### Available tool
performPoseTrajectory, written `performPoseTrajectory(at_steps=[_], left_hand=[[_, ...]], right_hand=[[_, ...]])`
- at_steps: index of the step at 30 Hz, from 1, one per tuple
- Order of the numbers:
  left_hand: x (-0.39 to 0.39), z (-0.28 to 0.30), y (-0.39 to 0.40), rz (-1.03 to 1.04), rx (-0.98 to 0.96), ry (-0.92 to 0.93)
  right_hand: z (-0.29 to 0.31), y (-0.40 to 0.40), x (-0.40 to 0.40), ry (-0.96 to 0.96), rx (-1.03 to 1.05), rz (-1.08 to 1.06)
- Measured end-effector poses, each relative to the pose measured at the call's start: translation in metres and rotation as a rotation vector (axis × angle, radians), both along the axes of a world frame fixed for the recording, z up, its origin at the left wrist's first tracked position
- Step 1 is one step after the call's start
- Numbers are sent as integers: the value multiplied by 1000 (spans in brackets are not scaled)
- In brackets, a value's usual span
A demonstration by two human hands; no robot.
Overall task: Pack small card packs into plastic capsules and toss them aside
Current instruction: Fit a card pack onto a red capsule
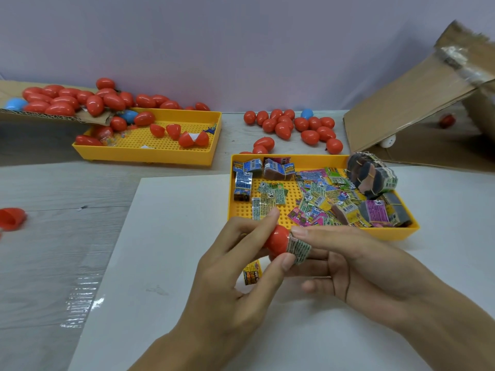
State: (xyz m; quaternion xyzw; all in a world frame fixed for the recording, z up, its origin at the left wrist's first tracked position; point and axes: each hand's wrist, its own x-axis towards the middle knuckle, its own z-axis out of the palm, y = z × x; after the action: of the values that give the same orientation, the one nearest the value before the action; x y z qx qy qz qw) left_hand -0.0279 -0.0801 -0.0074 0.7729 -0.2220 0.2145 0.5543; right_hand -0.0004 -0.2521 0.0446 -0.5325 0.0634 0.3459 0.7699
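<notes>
Both hands meet low over the white sheet: the left hand grips a red capsule half between thumb and fingers, and the right hand pinches a card pack right at its open mouth, the pack partly inside, I think, though fingers hide the rim. Another pack peeks out beneath the left hand, lying on the sheet. Just beyond the hands sits the near tray, yellow, strewn with loose packs, with a banded bundle at its far right corner. Behind it, closed red capsules lie scattered on the table. Far left, a second tray holds open halves, with more capsules heaped on cardboard beside it. Far right, a box flap slants down to the table.
</notes>
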Motion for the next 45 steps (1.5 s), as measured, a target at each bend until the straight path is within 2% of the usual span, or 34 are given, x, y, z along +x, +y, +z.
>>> performPoseTrajectory(at_steps=[4, 11, 15, 22, 27, 31, 38, 43, 45], left_hand=[[0, 0, 0, 3, 31, 0], [-1, 1, 1, -57, -23, 114], [-1, -1, -1, -51, -22, 89], [1, -4, -1, -90, -113, 136], [4, -4, 3, -72, -181, 77], [6, -4, 4, -70, -288, 76], [7, -5, 7, -73, -268, 107], [5, -4, 6, -82, -236, 103], [4, -3, 4, -87, -232, 139]], right_hand=[[-1, -1, 1, 15, -10, 16], [-3, -1, 1, 15, -5, 9], [-4, 0, 1, -4, 12, -40], [-4, 1, -1, -173, -138, -44], [3, 1, -1, -200, -90, -66], [2, 0, -3, -260, -154, -79], [0, 2, -5, -306, -196, -89], [2, 5, -7, -259, -170, -78], [0, 6, -7, -325, -177, -99]])
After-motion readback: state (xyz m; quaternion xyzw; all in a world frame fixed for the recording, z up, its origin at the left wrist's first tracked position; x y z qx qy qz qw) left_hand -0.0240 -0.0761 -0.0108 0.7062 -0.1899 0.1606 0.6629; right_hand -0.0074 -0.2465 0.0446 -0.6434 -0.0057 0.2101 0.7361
